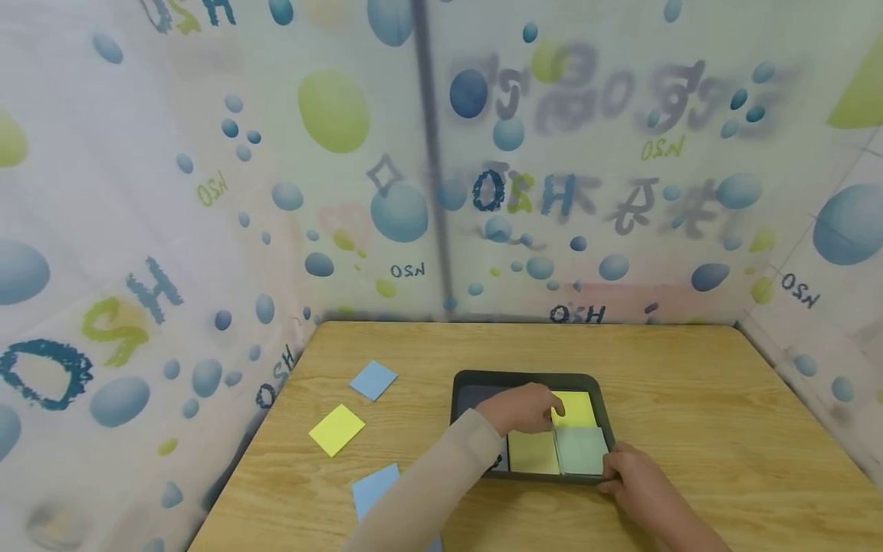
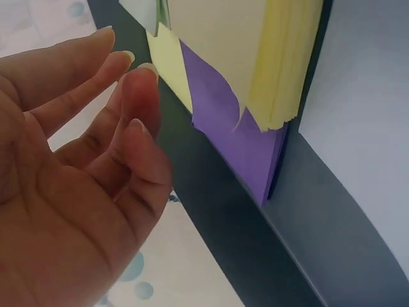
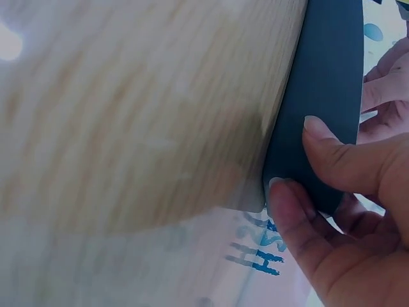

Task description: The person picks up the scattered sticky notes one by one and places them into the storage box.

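A black tray on the table holds pads of sticky notes. Bright yellow notes lie at its back right, with a pale green pad in front and a dull yellow pad beside that. My left hand is over the tray, fingertips at the bright yellow notes. In the left wrist view its fingers curl loosely with nothing between them, beside a purple pad. My right hand grips the tray's near right corner, thumb on the outer wall in the right wrist view.
On the left of the wooden table lie a blue note, a yellow note and another blue note, partly hidden by my left sleeve. A patterned curtain surrounds the table's back and sides.
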`<state>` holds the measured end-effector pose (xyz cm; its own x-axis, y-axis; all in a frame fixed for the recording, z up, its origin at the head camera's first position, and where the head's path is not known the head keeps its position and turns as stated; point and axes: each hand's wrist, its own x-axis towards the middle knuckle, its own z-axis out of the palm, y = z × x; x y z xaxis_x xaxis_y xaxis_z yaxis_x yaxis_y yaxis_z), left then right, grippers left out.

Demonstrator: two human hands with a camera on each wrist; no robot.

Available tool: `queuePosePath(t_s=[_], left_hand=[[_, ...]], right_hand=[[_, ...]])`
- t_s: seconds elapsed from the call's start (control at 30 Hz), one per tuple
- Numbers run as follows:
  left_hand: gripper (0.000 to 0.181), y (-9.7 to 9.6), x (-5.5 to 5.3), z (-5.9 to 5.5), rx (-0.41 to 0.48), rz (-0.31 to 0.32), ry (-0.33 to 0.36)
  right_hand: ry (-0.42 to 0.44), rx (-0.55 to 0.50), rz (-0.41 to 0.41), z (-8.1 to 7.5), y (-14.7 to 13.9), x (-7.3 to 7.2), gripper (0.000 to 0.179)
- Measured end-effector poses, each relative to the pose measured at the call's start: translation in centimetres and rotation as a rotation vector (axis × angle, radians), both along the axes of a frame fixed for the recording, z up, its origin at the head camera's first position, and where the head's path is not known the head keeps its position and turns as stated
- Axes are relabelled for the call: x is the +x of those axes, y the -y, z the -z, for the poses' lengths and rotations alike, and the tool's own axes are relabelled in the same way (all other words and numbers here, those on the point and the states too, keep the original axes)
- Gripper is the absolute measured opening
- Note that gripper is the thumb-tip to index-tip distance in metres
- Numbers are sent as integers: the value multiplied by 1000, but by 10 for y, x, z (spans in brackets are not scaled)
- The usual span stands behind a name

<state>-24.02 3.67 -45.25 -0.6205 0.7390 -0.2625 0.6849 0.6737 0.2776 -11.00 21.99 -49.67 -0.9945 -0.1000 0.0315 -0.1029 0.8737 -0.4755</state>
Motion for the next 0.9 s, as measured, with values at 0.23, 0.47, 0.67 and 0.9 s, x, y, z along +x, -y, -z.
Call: queuePosePath(t_s=[0.23,0.47,0.67,0.9], left_hand=[[32,14,9,-5,42,36,-34],[28,36,20,-10,129,42,-38],[30,52,27,-9,133,14,-52],[31,71,30,-7,160,9,-32]], right_hand=[[29,-10,19,-1,0,-1,30],[19,-11,15,-1,1,0,31],[55,-11,19,-2,2,-2,28],[39,-4,11,0,1,-2,29]])
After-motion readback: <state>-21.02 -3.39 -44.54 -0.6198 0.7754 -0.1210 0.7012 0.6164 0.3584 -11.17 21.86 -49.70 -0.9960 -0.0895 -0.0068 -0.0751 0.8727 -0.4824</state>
